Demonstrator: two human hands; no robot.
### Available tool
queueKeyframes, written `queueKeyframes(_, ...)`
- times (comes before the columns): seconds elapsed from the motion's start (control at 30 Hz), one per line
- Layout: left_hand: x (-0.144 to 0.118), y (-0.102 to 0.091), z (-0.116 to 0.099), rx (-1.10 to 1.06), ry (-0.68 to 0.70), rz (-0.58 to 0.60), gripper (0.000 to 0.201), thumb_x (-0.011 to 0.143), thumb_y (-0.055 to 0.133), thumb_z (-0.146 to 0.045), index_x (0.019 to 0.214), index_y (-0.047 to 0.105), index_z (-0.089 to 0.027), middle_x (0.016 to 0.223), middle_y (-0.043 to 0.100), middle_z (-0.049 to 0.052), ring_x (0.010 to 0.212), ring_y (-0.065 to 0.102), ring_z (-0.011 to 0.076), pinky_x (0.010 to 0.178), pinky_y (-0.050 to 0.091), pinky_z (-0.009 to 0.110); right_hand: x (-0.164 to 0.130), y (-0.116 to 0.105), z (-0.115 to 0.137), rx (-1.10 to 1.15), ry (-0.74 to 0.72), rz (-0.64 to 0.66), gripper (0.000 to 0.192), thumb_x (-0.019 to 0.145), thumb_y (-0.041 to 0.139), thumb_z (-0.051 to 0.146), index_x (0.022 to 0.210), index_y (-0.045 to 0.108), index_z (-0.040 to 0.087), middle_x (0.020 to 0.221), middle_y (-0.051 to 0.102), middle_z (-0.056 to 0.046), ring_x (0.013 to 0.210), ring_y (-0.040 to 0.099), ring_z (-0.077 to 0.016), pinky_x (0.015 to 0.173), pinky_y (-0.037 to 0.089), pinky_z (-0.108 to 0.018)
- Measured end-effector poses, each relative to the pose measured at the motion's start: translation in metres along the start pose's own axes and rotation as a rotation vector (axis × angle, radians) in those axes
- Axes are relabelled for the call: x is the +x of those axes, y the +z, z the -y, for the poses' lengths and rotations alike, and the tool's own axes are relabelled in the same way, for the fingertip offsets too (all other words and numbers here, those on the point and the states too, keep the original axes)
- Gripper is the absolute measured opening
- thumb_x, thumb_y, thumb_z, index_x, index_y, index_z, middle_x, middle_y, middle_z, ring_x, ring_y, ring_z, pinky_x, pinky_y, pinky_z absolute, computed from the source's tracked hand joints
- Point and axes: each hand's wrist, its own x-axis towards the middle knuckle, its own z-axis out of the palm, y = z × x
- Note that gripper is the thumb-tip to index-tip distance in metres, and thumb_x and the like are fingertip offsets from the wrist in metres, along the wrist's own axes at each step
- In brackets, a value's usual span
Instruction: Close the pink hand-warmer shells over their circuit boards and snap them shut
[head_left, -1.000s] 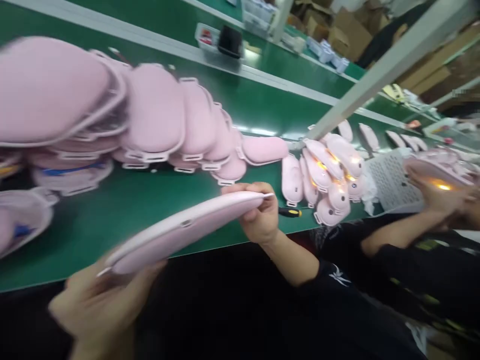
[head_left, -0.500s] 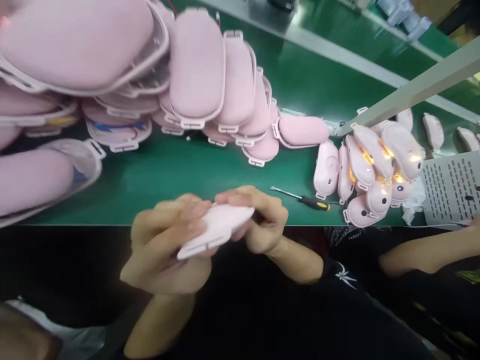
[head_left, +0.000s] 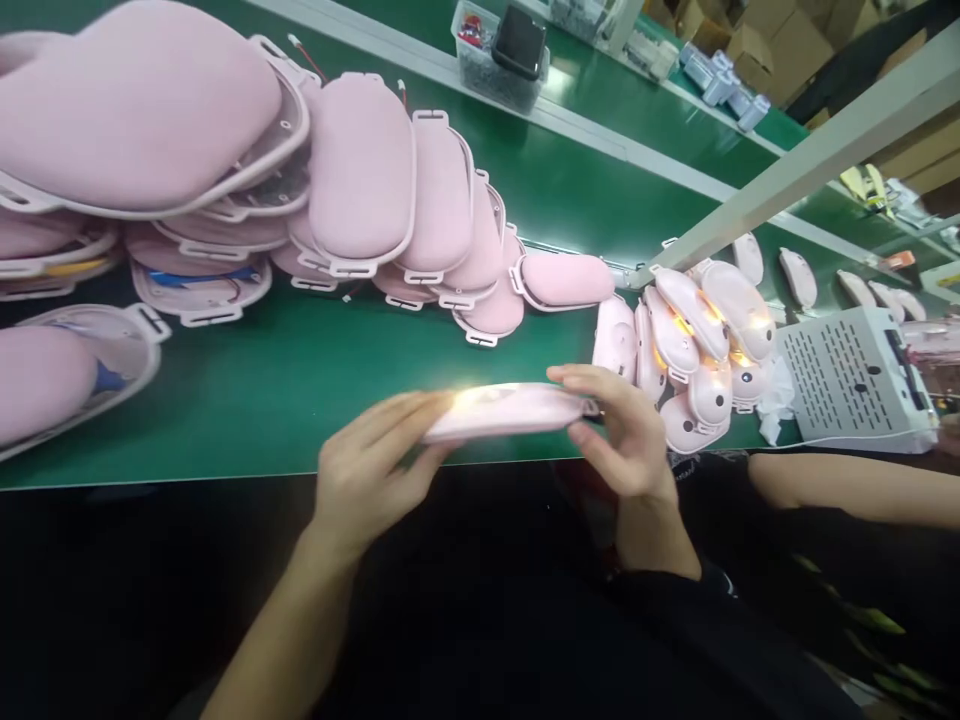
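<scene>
A slim pink padded casing (head_left: 506, 412), seen edge-on, is held level above the bench's front edge. A warm light glows on its upper side near the left end. My left hand (head_left: 382, 460) is closed on that left end, thumb below and fingers above. Around the right end, my right hand (head_left: 626, 430) has its thumb and fingers apart, one above the casing and one below. Whether those fingertips press on it I cannot tell. A small loop shows at this end, between the right fingers.
Pink padded shells (head_left: 360, 170) are heaped along the left and back. Several finished-looking casings (head_left: 690, 340), some glowing, lie piled at right beside a perforated grey metal box (head_left: 855, 380). A slanting white post (head_left: 787, 160) crosses the right. Another person's arm (head_left: 847, 490) rests nearby.
The casing has turned from tilted to level, and its glow now shows. My hands have moved apart, the right one loosening its fingers. The view has shifted; the screwdriver is no longer visible.
</scene>
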Motion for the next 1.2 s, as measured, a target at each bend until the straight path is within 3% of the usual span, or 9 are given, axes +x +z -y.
queueKeyframes(0.1,0.014,-0.017,-0.019,0.048,0.083,-0.041,0.04,0.093,0.095,-0.011,0.129,0.083,-0.024,0.116,0.092,0.003,0.105,0.088,0.0251,0.097,0.074,0.038,0.002,0.013,0.009,-0.251,-0.119,0.176,0.053,0.107,0.086,0.036,0.157,0.072,0.022,0.155,0.081,-0.019,0.143,0.081,-0.0324,0.124,0.066,-0.051)
queueKeyframes(0.33,0.028,-0.024,-0.033,0.059,-0.024,-0.068,0.035,0.094,0.094,-0.012,0.123,0.086,-0.029,0.107,0.092,-0.001,0.095,0.089,0.023,0.09,0.075,0.035,0.001,0.083,-0.023,0.035,-0.163,-0.124,0.032,0.113,0.074,0.024,0.143,0.084,0.028,0.123,0.093,-0.009,0.108,0.092,-0.025,0.096,0.076,-0.039)
queueKeyframes(0.43,0.027,-0.024,-0.022,-0.125,-0.176,0.048,0.032,0.103,0.088,-0.03,0.135,0.084,-0.034,0.119,0.092,0.0,0.105,0.091,0.0252,0.096,0.076,0.037,0.002,0.078,-0.03,0.139,0.095,-0.168,0.025,0.112,0.078,0.046,0.124,0.091,0.028,0.113,0.094,-0.007,0.1,0.091,-0.0257,0.092,0.076,-0.038)
queueKeyframes(0.53,0.025,-0.015,-0.015,-0.195,-0.284,-0.032,0.035,0.108,0.084,-0.039,0.141,0.082,-0.03,0.123,0.092,0.003,0.105,0.092,0.0271,0.094,0.077,0.036,0.005,0.068,-0.031,0.265,0.313,-0.322,0.047,0.111,0.072,0.066,0.122,0.089,0.025,0.113,0.093,-0.01,0.098,0.09,-0.0259,0.087,0.074,-0.037)
queueKeyframes(0.7,0.035,0.007,-0.027,-0.008,-0.095,-0.062,0.033,0.106,0.083,-0.021,0.138,0.085,-0.03,0.118,0.093,0.001,0.094,0.092,0.0229,0.088,0.075,0.028,0.012,0.05,-0.029,0.439,0.097,-0.232,0.064,0.095,0.097,0.059,0.149,0.076,0.032,0.145,0.083,-0.012,0.134,0.08,-0.0276,0.113,0.068,-0.041)
queueKeyframes(0.8,0.041,0.022,-0.043,-0.049,-0.072,-0.111,0.042,0.105,0.083,-0.015,0.144,0.082,-0.028,0.126,0.092,0.004,0.104,0.092,0.0233,0.096,0.074,0.029,0.009,0.05,-0.03,0.503,0.128,-0.264,0.05,0.093,0.101,0.049,0.133,0.076,0.033,0.133,0.084,-0.008,0.125,0.082,-0.0241,0.11,0.068,-0.04)
queueKeyframes(0.93,0.048,0.042,-0.046,0.001,0.017,-0.185,0.045,0.104,0.081,-0.009,0.146,0.081,-0.025,0.122,0.092,0.005,0.103,0.092,0.0226,0.097,0.073,0.026,-0.003,0.064,-0.04,0.552,0.308,-0.485,0.069,0.071,0.111,0.067,0.11,0.068,0.03,0.11,0.079,-0.003,0.102,0.082,-0.0236,0.097,0.069,-0.039)
queueKeyframes(1.1,0.045,0.027,-0.019,-0.087,-0.012,0.076,0.036,0.107,0.084,-0.036,0.143,0.084,-0.031,0.126,0.091,0.004,0.098,0.092,0.0259,0.089,0.076,0.03,-0.012,0.063,-0.052,0.622,0.389,-0.645,0.071,0.073,0.105,0.076,0.108,0.061,0.033,0.105,0.073,-0.002,0.102,0.078,-0.0245,0.099,0.069,-0.043)
queueKeyframes(1.2,0.034,0.017,-0.014,-0.062,-0.04,0.038,0.041,0.104,0.086,-0.027,0.144,0.084,-0.036,0.118,0.093,0.001,0.084,0.091,0.0238,0.078,0.075,0.028,-0.016,0.057,-0.056,0.6,0.383,-0.659,0.069,0.081,0.095,0.084,0.111,0.06,0.033,0.106,0.073,-0.003,0.103,0.079,-0.0253,0.105,0.07,-0.047)
